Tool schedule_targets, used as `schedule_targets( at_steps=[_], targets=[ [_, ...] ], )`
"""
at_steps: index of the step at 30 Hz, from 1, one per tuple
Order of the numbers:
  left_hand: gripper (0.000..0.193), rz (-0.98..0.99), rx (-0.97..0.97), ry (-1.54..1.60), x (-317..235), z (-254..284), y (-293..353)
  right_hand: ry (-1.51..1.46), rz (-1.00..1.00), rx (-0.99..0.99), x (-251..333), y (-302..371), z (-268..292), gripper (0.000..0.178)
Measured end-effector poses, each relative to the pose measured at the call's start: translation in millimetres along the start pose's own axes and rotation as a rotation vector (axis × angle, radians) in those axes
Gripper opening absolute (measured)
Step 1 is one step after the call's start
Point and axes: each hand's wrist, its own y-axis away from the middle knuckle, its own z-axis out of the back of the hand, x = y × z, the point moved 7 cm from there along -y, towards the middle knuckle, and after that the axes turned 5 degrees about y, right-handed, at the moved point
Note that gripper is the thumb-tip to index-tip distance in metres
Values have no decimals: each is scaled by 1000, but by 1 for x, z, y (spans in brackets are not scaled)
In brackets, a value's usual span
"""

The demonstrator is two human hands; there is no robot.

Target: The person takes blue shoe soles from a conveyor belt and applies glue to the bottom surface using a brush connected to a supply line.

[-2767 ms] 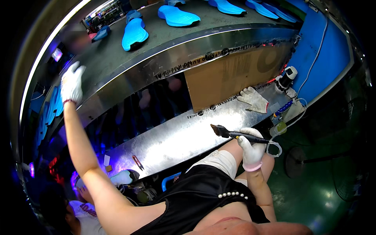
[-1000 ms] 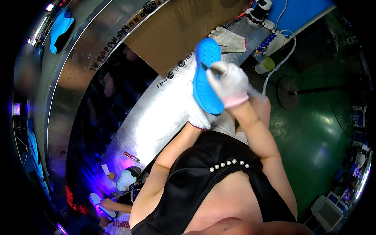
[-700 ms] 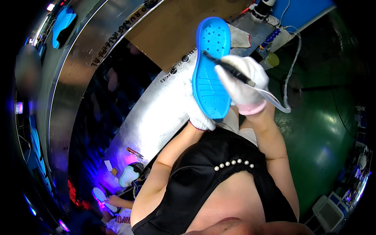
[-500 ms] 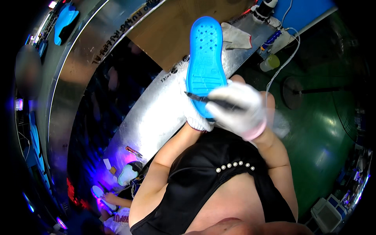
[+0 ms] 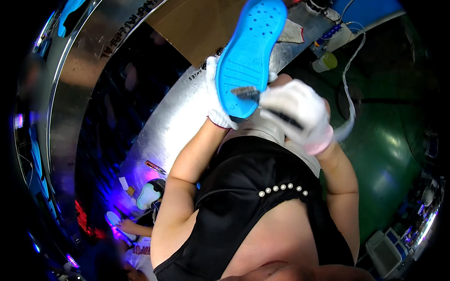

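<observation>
A bright blue shoe sole (image 5: 243, 58) with small holes near its far end is held up in front of me. My left hand (image 5: 212, 89), in a white knitted glove, grips the sole from beneath and along its left edge; most of its fingers are hidden behind it. In a white glove with a pink cuff, my right hand (image 5: 300, 110) is closed round a slim black-handled brush (image 5: 248, 94). The brush's flat brownish tip lies over the near, heel part of the sole; whether it touches is blurred.
Behind the sole runs a metal table (image 5: 161, 112) with brown cardboard (image 5: 187, 33) and a spare white glove (image 5: 293, 33). A yellow-lidded pot (image 5: 324, 62) and a white hose (image 5: 348, 77) are at right. Another person's hand (image 5: 127, 226) holds a sole at lower left.
The sole has moved farther from me and tilted to the right. My right hand has shifted slightly right, and the brush tip has turned and now shows its flat side. The whole view has shifted slightly.
</observation>
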Motion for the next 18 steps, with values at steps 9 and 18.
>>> schedule_targets(
  at_steps=[9,18],
  targets=[
    [69,363,122,109,0,-6,-7,158,367,220,16,-14,-9,13],
    [65,335,140,-466,-16,-11,-13,136,338,293,21,-13,-19,15]
  ],
)
